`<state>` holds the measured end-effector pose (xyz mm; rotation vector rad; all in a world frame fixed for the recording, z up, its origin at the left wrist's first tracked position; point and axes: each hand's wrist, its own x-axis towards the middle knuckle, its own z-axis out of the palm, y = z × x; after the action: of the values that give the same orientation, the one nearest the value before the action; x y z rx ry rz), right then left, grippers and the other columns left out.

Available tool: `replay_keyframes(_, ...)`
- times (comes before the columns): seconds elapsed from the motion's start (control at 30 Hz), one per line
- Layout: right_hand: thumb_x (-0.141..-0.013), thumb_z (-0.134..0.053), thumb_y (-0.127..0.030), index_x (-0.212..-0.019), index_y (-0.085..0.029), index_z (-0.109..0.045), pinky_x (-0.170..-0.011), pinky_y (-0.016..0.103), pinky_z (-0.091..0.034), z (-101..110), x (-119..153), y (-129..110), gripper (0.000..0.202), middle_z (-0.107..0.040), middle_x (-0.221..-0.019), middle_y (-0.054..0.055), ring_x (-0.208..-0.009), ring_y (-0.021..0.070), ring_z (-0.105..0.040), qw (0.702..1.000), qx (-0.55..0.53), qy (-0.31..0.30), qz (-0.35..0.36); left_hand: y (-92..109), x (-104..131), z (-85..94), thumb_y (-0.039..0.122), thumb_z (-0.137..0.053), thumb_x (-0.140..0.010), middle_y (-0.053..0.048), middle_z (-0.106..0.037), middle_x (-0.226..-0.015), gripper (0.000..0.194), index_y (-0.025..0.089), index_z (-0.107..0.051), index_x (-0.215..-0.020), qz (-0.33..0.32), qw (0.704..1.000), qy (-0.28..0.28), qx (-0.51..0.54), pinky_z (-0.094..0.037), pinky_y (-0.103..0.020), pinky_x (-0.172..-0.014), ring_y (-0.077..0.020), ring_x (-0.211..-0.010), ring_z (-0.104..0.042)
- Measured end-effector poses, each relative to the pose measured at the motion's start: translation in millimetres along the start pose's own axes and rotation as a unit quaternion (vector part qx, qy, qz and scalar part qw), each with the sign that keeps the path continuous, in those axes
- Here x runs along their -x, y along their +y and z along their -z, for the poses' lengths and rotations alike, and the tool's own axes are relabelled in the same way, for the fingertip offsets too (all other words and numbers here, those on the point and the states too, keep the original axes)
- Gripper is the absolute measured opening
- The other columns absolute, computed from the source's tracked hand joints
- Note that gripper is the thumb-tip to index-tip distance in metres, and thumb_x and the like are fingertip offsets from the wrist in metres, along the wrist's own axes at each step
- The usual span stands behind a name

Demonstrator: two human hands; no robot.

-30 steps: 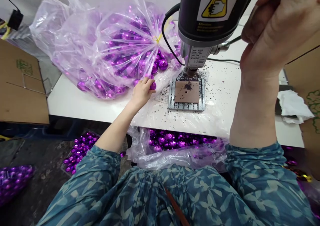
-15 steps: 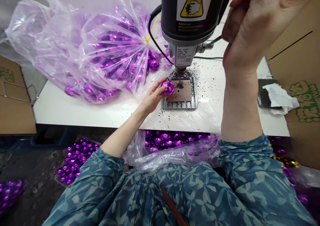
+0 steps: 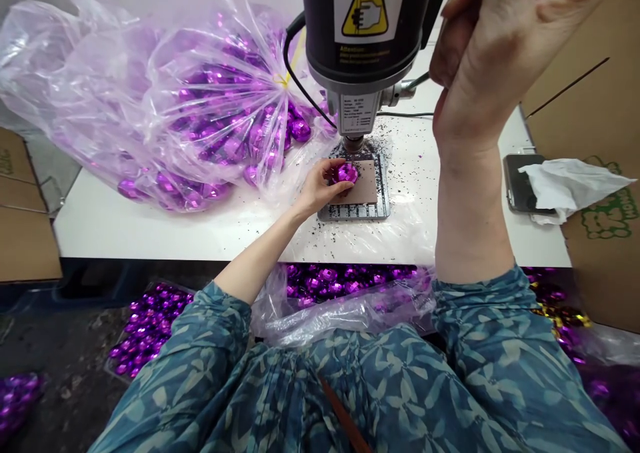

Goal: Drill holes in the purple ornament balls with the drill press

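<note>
Between the thumb and fingers of my left hand [image 3: 319, 187], a shiny purple faceted bauble [image 3: 347, 173] is held over the brown board [image 3: 367, 189] on the metal base plate [image 3: 384, 203]. Above it stands a bench drill press [image 3: 367, 59] with a yellow warning label; its chuck [image 3: 354, 143] is just behind and above the bauble. My right hand [image 3: 473, 59], raised at the upper right, is closed round the end of the drill press lever [image 3: 420, 80]. The grip inside that hand is mostly hidden. Dark shavings are scattered about the plate.
A tied clear bag [image 3: 215, 106] of purple baubles fills the table's left side. More baubles [image 3: 325, 281] lie in a plastic-lined container at the table's front edge. A phone [image 3: 523, 183] with crumpled tissue [image 3: 565, 186] sits at right, beside a cardboard box [image 3: 590, 59].
My left hand has moved right with the bauble, bringing it further over the board towards the chuck. My right hand stays on the lever. The whole view has shifted slightly.
</note>
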<state>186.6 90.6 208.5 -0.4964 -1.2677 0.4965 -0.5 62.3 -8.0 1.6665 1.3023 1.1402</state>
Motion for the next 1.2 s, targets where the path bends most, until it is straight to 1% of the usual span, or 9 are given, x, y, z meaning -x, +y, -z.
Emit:
replay_keyframes(0.13,-0.076,-0.052,-0.082,-0.05,-0.012,-0.047,-0.043,0.006,-0.025,1,1,3,0.074,-0.041,-0.043,-0.007,-0.037,-0.0075,-0.039,0.998,0.051,0.005,0.038,0,4,-12.7,0.03,-0.093,-0.077,-0.01,-0.073,-0.126,0.057,0.022,-0.069,-0.128,-0.039,0.999,0.022,-0.031,-0.063,-0.043,-0.1,-0.0242,-0.11,-0.072)
replay_keyframes(0.3,-0.076,-0.047,-0.083,-0.049,-0.014,-0.046,-0.044,0.006,-0.025,2,2,0,0.074,-0.037,-0.045,-0.006,-0.038,-0.0065,-0.041,0.998,0.07,-0.006,0.006,-5,7,-21.2,0.03,-0.093,-0.078,-0.009,-0.074,-0.124,0.058,0.024,-0.064,-0.128,-0.032,0.999,0.034,-0.028,-0.062,-0.045,-0.102,-0.0255,-0.112,-0.072)
replay_keyframes(0.43,-0.075,-0.053,-0.083,-0.049,-0.019,-0.041,-0.042,0.011,-0.024,1,4,-2,0.07,-0.033,-0.043,-0.008,-0.037,-0.0047,-0.04,0.999,0.037,0.004,0.005,-5,8,-22.9,0.034,-0.092,-0.081,-0.011,-0.074,-0.128,0.059,0.022,-0.066,-0.132,-0.019,0.999,0.024,-0.036,-0.059,-0.049,-0.107,-0.0294,-0.119,-0.071)
replay_keyframes(0.57,-0.074,-0.056,-0.084,-0.051,-0.019,-0.044,-0.044,0.012,-0.025,2,5,-4,0.07,-0.039,-0.042,-0.008,-0.037,-0.0046,-0.04,1.0,0.027,0.013,0.003,-7,8,-25.1,0.035,-0.093,-0.082,-0.012,-0.075,-0.13,0.061,0.023,-0.067,-0.136,-0.026,0.999,0.028,-0.035,-0.058,-0.053,-0.111,-0.0314,-0.123,-0.07)
replay_keyframes(0.73,-0.085,-0.063,-0.066,-0.049,-0.012,-0.053,-0.048,0.007,-0.026,4,14,3,0.066,-0.042,-0.043,-0.007,-0.04,-0.0071,-0.042,0.999,0.012,0.003,0.053,-11,10,-26.6,0.035,-0.094,-0.082,-0.01,-0.075,-0.13,0.061,0.026,-0.066,-0.136,-0.036,0.998,0.033,-0.025,-0.057,-0.055,-0.113,-0.0315,-0.125,-0.07)
replay_keyframes(0.9,-0.095,-0.065,-0.047,-0.069,-0.013,-0.076,-0.051,0.005,-0.032,9,36,20,0.044,-0.045,-0.049,-0.005,-0.044,-0.007,-0.045,0.982,-0.015,0.064,0.176,-12,12,-29.6,0.034,-0.093,-0.083,-0.01,-0.075,-0.128,0.057,0.024,-0.062,-0.13,-0.037,0.999,0.036,0.009,-0.06,-0.05,-0.109,-0.0281,-0.12,-0.073)
replay_keyframes(0.97,-0.097,-0.066,-0.042,-0.086,-0.023,-0.086,-0.05,0.007,-0.031,11,44,25,0.03,-0.045,-0.052,-0.005,-0.044,-0.0069,-0.043,0.979,-0.016,0.066,0.192,-13,12,-30.8,0.035,-0.093,-0.083,-0.009,-0.075,-0.127,0.057,0.024,-0.06,-0.128,-0.038,0.998,0.04,0.017,-0.06,-0.048,-0.108,-0.0271,-0.119,-0.073)
replay_keyframes(1.07,-0.102,-0.063,-0.037,-0.116,-0.041,-0.084,-0.05,0.007,-0.03,14,50,30,0.025,-0.046,-0.059,-0.006,-0.046,-0.007,-0.046,0.976,-0.022,0.045,0.213,-15,12,-31.3,0.038,-0.093,-0.084,-0.009,-0.074,-0.128,0.057,0.025,-0.06,-0.128,-0.042,0.998,0.038,0.013,-0.059,-0.047,-0.108,-0.0271,-0.121,-0.073)
replay_keyframes(1.2,-0.105,-0.059,-0.042,-0.106,-0.032,-0.083,-0.048,0.009,-0.026,15,55,37,0.026,-0.031,-0.054,-0.006,-0.043,-0.0064,-0.039,0.971,-0.002,0.057,0.232,-14,12,-30.2,0.04,-0.093,-0.085,-0.009,-0.074,-0.129,0.056,0.026,-0.06,-0.127,-0.046,0.998,0.033,0.012,-0.059,-0.048,-0.109,-0.0272,-0.122,-0.073)
